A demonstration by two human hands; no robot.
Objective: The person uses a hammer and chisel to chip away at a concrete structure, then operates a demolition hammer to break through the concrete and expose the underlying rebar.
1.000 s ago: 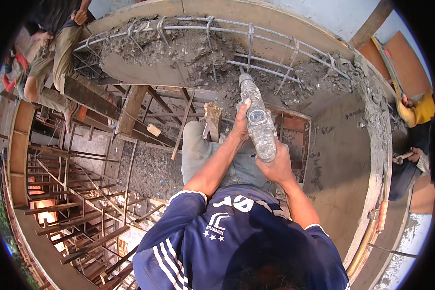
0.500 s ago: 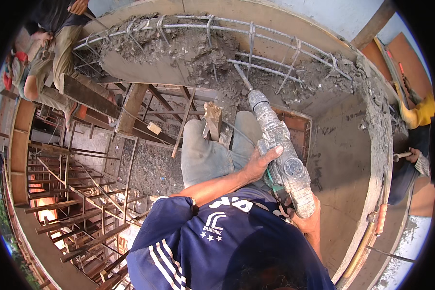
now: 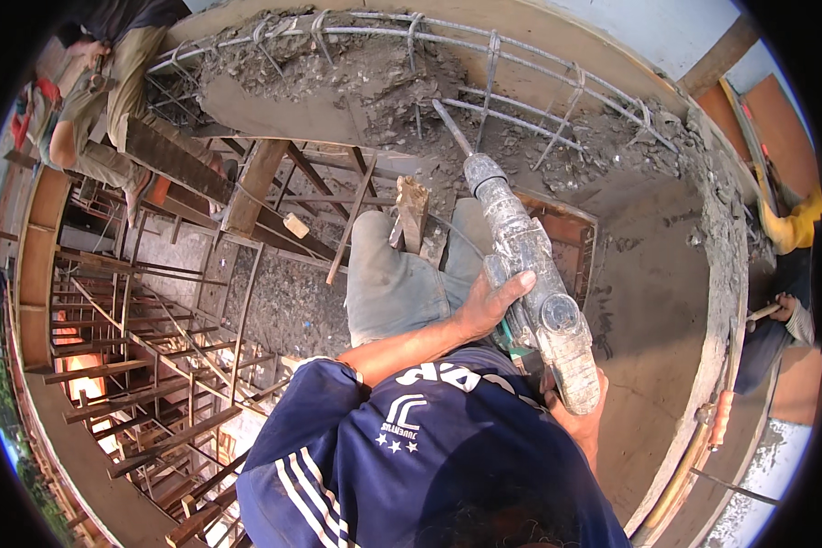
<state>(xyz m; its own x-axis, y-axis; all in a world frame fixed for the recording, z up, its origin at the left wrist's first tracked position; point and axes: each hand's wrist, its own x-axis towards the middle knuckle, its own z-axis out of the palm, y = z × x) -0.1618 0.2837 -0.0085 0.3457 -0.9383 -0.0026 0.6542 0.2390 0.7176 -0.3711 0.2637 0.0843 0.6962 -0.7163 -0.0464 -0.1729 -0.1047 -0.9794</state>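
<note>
A dust-caked demolition hammer [image 3: 527,251] lies slantwise across my lap, its long chisel [image 3: 454,128] pointing away from me. My left hand [image 3: 495,303] is wrapped round the side of the tool's body, thumb on top. At the rear end, my right hand [image 3: 583,422] grips the handle, partly hidden by the housing. The chisel's tip meets the broken grey concrete [image 3: 388,105] of a beam, just beside the ends of exposed steel bars [image 3: 521,110]. Between my knees stands a splintered piece of wood [image 3: 412,208].
A co-worker's legs [image 3: 137,91] show at upper left; another co-worker's hand [image 3: 784,308] holds a hammer at right. Below left is a deep drop with timber scaffolding [image 3: 155,365]. A concrete wall edge [image 3: 717,274] and a yellow-handled tool [image 3: 703,429] lie to my right.
The whole view has shifted slightly. The chisel tip has moved a little left relative to the steel bars. Both my hands keep their hold on the demolition hammer.
</note>
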